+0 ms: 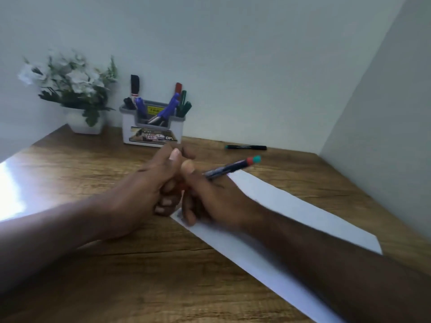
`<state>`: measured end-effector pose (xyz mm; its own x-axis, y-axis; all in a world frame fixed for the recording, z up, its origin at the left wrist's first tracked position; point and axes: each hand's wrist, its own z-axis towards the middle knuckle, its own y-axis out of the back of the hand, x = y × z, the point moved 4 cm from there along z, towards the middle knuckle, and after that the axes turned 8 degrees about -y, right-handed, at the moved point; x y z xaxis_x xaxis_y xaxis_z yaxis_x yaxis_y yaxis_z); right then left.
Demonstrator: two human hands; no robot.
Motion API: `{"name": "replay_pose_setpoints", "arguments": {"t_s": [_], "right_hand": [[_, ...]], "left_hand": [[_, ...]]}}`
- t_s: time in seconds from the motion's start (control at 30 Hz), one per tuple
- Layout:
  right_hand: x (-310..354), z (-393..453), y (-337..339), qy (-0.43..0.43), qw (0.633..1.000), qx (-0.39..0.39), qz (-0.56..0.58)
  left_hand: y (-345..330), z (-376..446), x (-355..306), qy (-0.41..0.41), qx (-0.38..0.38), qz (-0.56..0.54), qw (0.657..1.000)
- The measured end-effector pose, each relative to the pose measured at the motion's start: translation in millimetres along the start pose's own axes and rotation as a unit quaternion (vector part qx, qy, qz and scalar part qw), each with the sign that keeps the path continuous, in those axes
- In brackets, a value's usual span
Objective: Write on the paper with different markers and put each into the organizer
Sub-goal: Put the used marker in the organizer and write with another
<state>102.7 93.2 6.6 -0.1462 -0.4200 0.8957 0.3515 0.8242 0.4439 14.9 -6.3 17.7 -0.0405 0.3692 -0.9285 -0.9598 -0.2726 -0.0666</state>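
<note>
My right hand (210,197) grips a dark marker (229,167) with a red and teal end that points up to the right. My left hand (151,183) is closed against it, fingers curled around something red between the two hands, mostly hidden. Both hands hover over the near left corner of a white paper (291,206) lying on the wooden desk (163,264). The white and grey organizer (151,129) stands at the back against the wall and holds several markers: black, blue, red, green. A loose green-capped marker (246,147) lies on the desk to its right.
A white pot of white flowers (74,94) stands left of the organizer. Walls close the desk at the back and on the right. Bright glare covers the desk's left edge (11,187).
</note>
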Motion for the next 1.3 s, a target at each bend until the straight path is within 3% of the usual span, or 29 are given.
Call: {"name": "replay_pose_setpoints", "arguments": {"t_s": [0.1, 0.17, 0.27, 0.5, 0.6, 0.7, 0.8, 0.87, 0.93, 0.97, 1.1, 1.2, 1.3], "right_hand": [[4.8, 1.4, -2.2, 0.013, 0.999, -0.025, 0.015], [12.2, -0.7, -3.8, 0.082, 0.995, -0.054, 0.03], [15.9, 0.2, -5.8, 0.141, 0.986, -0.085, -0.036], [14.5, 9.5, -16.0, 0.109, 0.989, -0.068, -0.073], [11.6, 9.6, -27.8, 0.113, 0.989, -0.044, -0.085], [15.7, 1.7, -20.4, 0.121, 0.992, -0.003, -0.025], [25.3, -0.6, 10.3, 0.139, 0.989, -0.035, -0.036], [33.3, 7.2, 36.7, 0.166, 0.971, -0.08, -0.152], [46.4, 18.0, 57.3, 0.21, 0.928, -0.114, -0.286], [54.5, 24.4, 67.1, 0.226, 0.917, -0.127, -0.304], [89.9, 50.6, 101.5, 0.25, 0.927, -0.236, -0.15], [106.3, 74.6, 116.9, 0.279, 0.91, -0.306, -0.006], [112.9, 94.0, 121.6, 0.295, 0.889, -0.349, 0.021]], "left_hand": [[-3.2, 4.4, 8.5, 0.025, -0.018, 0.006, 1.0], [-2.3, 5.6, 9.8, 0.033, -0.016, -0.011, 0.999], [-0.9, 3.8, 9.6, 0.05, -0.034, -0.013, 0.998], [4.3, 3.8, 13.8, 0.073, -0.058, -0.035, 0.995], [10.3, 6.1, 14.6, 0.091, -0.103, -0.087, 0.987], [16.9, 9.0, 15.3, 0.087, -0.115, -0.109, 0.984], [42.3, 18.1, 14.3, 0.047, -0.195, 0.009, 0.98], [58.2, 26.2, 13.3, 0.03, -0.231, 0.086, 0.969], [69.4, 37.0, 15.9, 0.038, -0.231, 0.136, 0.963], [72.4, 43.3, 17.2, 0.048, -0.226, 0.168, 0.958], [66.8, 70.4, 19.1, 0.027, -0.202, 0.322, 0.925], [70.8, 81.7, 30.7, 0.03, -0.206, 0.412, 0.887], [75.1, 84.6, 38.0, 0.021, -0.177, 0.439, 0.881]]}}
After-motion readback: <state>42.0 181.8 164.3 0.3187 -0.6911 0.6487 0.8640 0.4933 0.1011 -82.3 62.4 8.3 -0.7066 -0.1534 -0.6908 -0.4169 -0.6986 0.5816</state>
